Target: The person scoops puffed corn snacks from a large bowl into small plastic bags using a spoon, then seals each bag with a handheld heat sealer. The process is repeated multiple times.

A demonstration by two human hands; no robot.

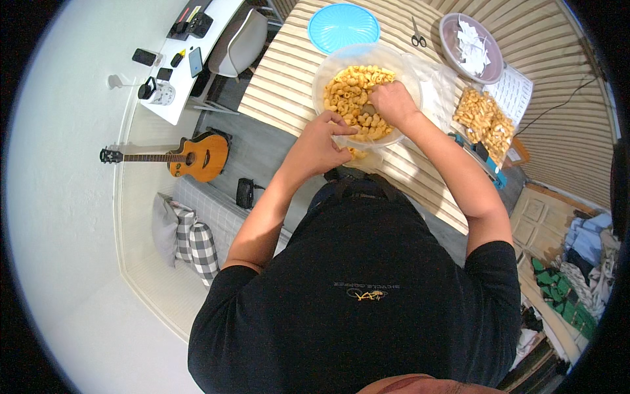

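Observation:
A round translucent plastic tub [322, 74] stands before me on the striped tablecloth, holding curved, macaroni-shaped snack pieces [347, 88]. My right hand [393, 103] reaches inside, its fingers curled down at the pieces; whether it grips any is hidden. At the tub's near rim, my left hand [320, 145] pinches the edge of a clear plastic bag [369, 157] with some pieces in it. Right of the tub lie clear plastic bags [433, 83] and a filled heap of bagged snack pieces [485, 120].
A blue lid [343, 27] lies beyond the tub. Scissors [418, 38] and a bowl [448, 49] of white paper slips [472, 47] are at the far right. A blue-and-black device [485, 160], possibly a bag sealer, sits at the table's right edge. A guitar [202, 157] stands left.

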